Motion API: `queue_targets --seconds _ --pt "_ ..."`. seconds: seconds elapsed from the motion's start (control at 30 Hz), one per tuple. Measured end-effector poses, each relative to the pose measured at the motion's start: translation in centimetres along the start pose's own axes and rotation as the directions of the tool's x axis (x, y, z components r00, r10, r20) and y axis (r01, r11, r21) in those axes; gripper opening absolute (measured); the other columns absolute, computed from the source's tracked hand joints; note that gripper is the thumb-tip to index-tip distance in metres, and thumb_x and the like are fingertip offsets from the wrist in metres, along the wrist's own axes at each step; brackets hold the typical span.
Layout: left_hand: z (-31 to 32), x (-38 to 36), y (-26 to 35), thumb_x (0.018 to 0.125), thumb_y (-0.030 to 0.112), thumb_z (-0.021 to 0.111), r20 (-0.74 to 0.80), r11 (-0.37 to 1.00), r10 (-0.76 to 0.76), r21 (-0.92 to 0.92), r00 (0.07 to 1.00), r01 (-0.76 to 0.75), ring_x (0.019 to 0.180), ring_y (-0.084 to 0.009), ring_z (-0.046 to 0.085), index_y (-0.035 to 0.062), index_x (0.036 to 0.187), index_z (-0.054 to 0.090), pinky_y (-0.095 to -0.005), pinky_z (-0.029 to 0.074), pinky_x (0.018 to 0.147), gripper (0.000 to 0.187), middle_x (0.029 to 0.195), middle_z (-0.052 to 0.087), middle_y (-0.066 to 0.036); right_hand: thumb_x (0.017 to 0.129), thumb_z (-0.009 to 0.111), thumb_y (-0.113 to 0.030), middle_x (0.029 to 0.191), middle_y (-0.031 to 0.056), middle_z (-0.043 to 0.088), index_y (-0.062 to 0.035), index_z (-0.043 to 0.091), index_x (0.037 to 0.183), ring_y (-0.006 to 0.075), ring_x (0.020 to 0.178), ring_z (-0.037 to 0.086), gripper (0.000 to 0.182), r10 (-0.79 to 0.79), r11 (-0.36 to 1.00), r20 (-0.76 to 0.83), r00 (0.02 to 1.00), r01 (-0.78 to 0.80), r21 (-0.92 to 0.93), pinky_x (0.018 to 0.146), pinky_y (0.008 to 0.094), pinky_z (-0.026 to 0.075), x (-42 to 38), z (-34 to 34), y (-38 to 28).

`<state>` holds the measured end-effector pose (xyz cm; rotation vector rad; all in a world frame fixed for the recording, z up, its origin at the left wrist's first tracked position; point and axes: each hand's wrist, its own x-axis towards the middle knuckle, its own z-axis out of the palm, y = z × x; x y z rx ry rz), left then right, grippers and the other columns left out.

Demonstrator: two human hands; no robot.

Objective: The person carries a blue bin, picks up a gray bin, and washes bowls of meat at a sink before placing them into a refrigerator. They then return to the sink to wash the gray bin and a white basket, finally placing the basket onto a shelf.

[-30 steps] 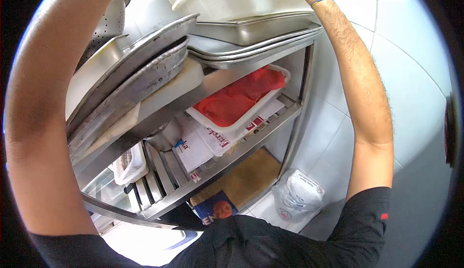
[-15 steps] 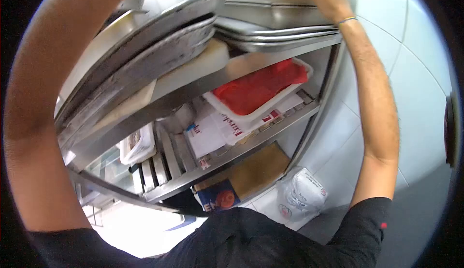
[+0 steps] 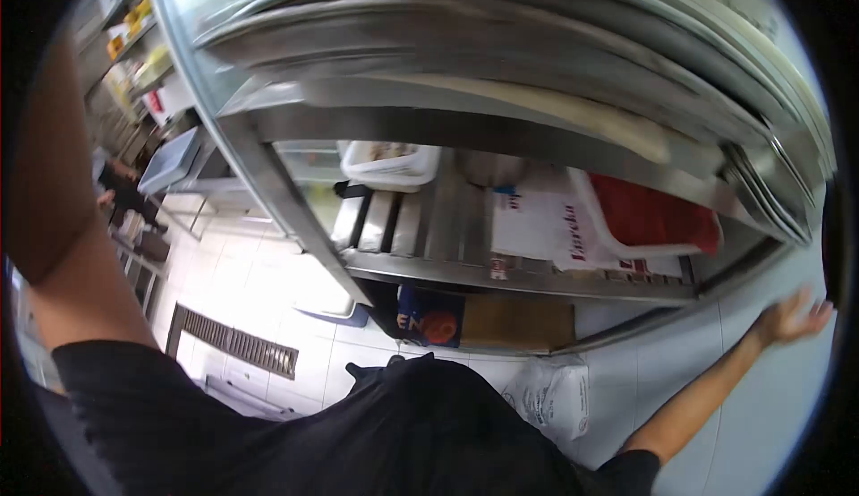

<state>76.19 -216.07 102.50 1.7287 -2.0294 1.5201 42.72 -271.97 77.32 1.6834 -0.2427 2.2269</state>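
My right hand is off to the right, held out by the tiled wall and holding nothing, with its fingers spread. It is apart from the metal shelving unit. My left arm rises along the left edge, and its hand lies outside the picture. Large metal trays are stacked on the top shelf, blurred by motion. At that shelf's right end stand several thin metal pans. On the shelf below are a white tub with a red cover and a small white container.
A printed white carton sheet lies on the middle shelf. Below are a cardboard box and a clear plastic bag on the floor. To the left are a floor drain grate, a metal table and a person farther back.
The view has swung left. My right hand has left the metal pans on the top shelf and moved down to the right, opening. My left hand stays out of sight.
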Motion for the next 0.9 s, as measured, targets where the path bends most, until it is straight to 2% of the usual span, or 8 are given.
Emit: queue_targets --seconds 0.1,0.2,0.27,0.3,0.37,0.53,0.6,0.9 --pt "-8.6 -12.9 -0.9 0.104 0.028 0.050 -0.181 0.971 -0.238 -0.017 0.954 0.239 0.086 -0.0248 0.067 0.0039 0.098 0.065 -0.0390 0.053 0.078 0.029 0.096 0.069 -0.014 0.094 0.069 -0.017 0.135 0.0254 0.052 0.0059 0.046 0.136 0.0367 0.124 0.055 0.054 0.475 0.820 -0.069 0.878 -0.469 -0.329 0.104 0.0437 0.048 -15.0 -8.2 0.6" --pt "-15.2 -28.1 0.8 0.105 0.025 0.049 -0.407 0.864 -0.476 -0.055 0.779 0.500 0.087 -0.0229 0.066 0.0054 0.100 0.065 -0.0380 0.053 0.079 0.026 0.098 0.069 -0.012 0.100 0.052 -0.042 0.122 0.0265 0.060 0.0032 0.055 0.128 0.0419 0.109 0.062 0.053 0.702 0.306 0.139 0.699 -0.119 -0.944 0.090 0.0533 0.051 -45.2 -23.3 6.4" --pt "-15.7 -40.8 3.6 0.106 0.023 0.048 -0.523 0.696 -0.623 -0.032 0.582 0.717 0.088 -0.0216 0.066 0.0064 0.101 0.065 -0.0372 0.053 0.079 0.025 0.099 0.069 -0.011 0.100 0.045 -0.046 0.125 0.0242 0.061 -0.0011 0.058 0.128 0.0395 0.111 0.062 0.054 0.723 0.681 0.581 -0.374 0.532 -0.504 0.089 0.0562 0.051 -52.9 -27.9 -3.4" --pt "-12.8 -46.6 6.2 0.106 0.026 0.048 -0.508 0.563 -0.644 0.191 0.572 0.804 0.078 -0.0174 0.059 0.0064 0.095 0.063 -0.0323 0.049 0.074 0.027 0.090 0.065 -0.006 0.098 0.051 -0.043 0.144 0.0210 0.051 -0.0053 0.056 0.139 0.0466 0.134 0.045 0.056 0.697 0.716 0.543 -0.469 0.494 -0.493 0.106 0.0662 0.035 -58.1 -29.3 -9.4" --pt "-6.5 -61.0 13.7 0.103 0.026 0.051 -0.511 -0.065 -0.859 0.068 -0.021 0.996 0.066 -0.0161 0.049 0.0056 0.085 0.061 -0.0343 0.043 0.062 0.028 0.076 0.056 -0.004 0.097 0.053 -0.042 0.137 0.0206 0.056 -0.0048 0.059 0.132 0.0442 0.126 0.050 0.051 0.372 0.914 0.486 -0.791 0.222 -0.340 0.103 0.0610 0.039 -58.3 -28.9 -21.5" --pt "12.0 -88.4 43.2 0.096 0.033 0.060 0.300 -0.741 -0.578 0.196 -0.759 0.642 0.062 -0.0292 0.067 -0.0016 0.105 0.061 -0.0425 0.053 0.058 0.036 0.072 0.067 -0.016 0.095 0.058 -0.038 0.117 0.0197 0.066 -0.0034 0.068 0.114 0.0382 0.108 0.062 0.041 -0.447 0.856 0.633 -0.632 -0.508 0.097 0.096 0.0480 0.047 -55.6 -19.5 -40.9" --pt "14.0 -88.3 49.4 0.088 0.027 0.073 0.504 -0.916 -0.210 0.197 -0.838 0.348 0.084 -0.0251 0.065 0.0011 0.130 0.054 -0.0411 0.056 0.061 0.054 0.107 0.065 -0.019 0.094 0.060 -0.037 0.109 0.0194 0.071 -0.0029 0.072 0.107 0.0357 0.100 0.067 0.038 -0.427 0.860 0.618 -0.660 -0.508 0.052 0.093 0.0428 0.051 -54.6 -15.0 -45.8" --pt "5.3 -95.3 50.1 0.088 0.032 0.073 0.496 -0.963 0.181 0.265 -0.849 -0.051 0.088 -0.0287 0.064 0.0082 0.145 0.039 -0.0462 0.054 0.059 0.071 0.113 0.062 -0.019 0.091 0.062 -0.054 0.122 0.0211 0.065 -0.0084 0.062 0.132 0.0395 0.101 0.068 0.061 -0.008 0.913 0.160 -0.987 -0.073 -0.402 0.091 0.0550 0.055 -55.3 -9.6 -58.5"
